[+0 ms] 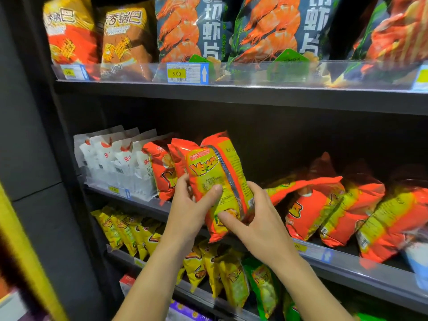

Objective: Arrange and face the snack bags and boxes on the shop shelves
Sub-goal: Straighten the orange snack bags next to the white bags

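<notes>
An orange and yellow snack bag (220, 177) is held upright in front of the middle shelf (347, 262), its back seam towards me. My left hand (190, 205) grips its left edge, thumb across the face. My right hand (252, 218) grips its lower right side, thumb on the bottom. Behind it stand two upright bags of the same kind (164, 172). To the right, several matching bags (324, 209) lie tipped over on the shelf.
White bags (115, 163) stand in a row at the middle shelf's left end. The top shelf holds prawn cracker bags (192, 31) and rice crust bags (69, 31) behind a clear rail. Yellow bags (129, 230) and green bags (264, 288) fill the lower shelf.
</notes>
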Tool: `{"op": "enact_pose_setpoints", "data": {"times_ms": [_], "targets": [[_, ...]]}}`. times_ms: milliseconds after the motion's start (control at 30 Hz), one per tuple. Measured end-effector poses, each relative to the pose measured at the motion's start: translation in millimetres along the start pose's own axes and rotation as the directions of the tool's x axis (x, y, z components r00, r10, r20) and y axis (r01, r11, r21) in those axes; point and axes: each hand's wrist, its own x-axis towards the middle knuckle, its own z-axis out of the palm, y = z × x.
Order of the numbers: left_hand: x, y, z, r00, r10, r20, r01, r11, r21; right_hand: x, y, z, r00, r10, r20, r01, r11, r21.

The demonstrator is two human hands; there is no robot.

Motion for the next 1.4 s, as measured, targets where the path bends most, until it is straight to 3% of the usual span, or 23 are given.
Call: {"op": "enact_pose_setpoints", "data": {"times_ms": [133,267,333,433,533,733,967,1133,1267,1400], "targets": [[-10.4,-0.6,-21.3,0.999,-0.038,0.016,0.039,0.998,-0.054,-4.4,3.4,-0.2,0.995,0.080,0.060,-0.091,0.973,0.210],[-18.4,7.9,-41.3,0.987,-0.100,0.126,0.113,0.988,-0.101,-4.6,-13.8,-8.3,0.970,0.148,0.192,-0.226,0.843,0.489],[-21.7,13.2,-48.2,0.977,-0.111,0.184,0.129,0.988,-0.088,-10.9,-24.6,-3.6,0.952,0.123,0.281,-0.267,0.781,0.565],[-23.9,17.4,-56.8,0.959,-0.115,0.259,0.132,0.990,-0.052,-24.3,-40.4,6.7,0.958,0.112,0.264,-0.256,0.751,0.609],[-23.7,15.6,-67.7,0.950,-0.125,0.285,0.129,0.992,0.004,-35.4,-48.7,14.5,0.967,0.176,0.184,-0.253,0.755,0.605],[-42.9,19.5,-68.9,0.991,-0.016,0.137,-0.006,0.988,0.156,-58.9,-52.1,24.0,0.957,0.290,-0.017,-0.226,0.780,0.583],[-77.6,12.2,-52.9,0.986,-0.081,0.148,0.067,0.993,0.097,-87.2,-52.6,28.8,0.956,0.292,-0.044,-0.203,0.759,0.619],[-91.4,11.5,-40.7,0.995,0.091,-0.032,-0.073,0.930,0.361,-91.1,-54.2,23.9,0.933,0.305,-0.193,-0.144,0.805,0.575],[-101.7,18.9,-20.6,0.990,-0.001,0.142,-0.032,0.972,0.232,-95.6,-56.4,20.3,0.950,0.196,-0.245,-0.082,0.908,0.410],[-102.4,21.2,-9.5,0.988,0.027,0.153,-0.048,0.989,0.138,-97.6,-54.6,12.3,0.982,0.029,-0.189,0.031,0.952,0.305]]}}
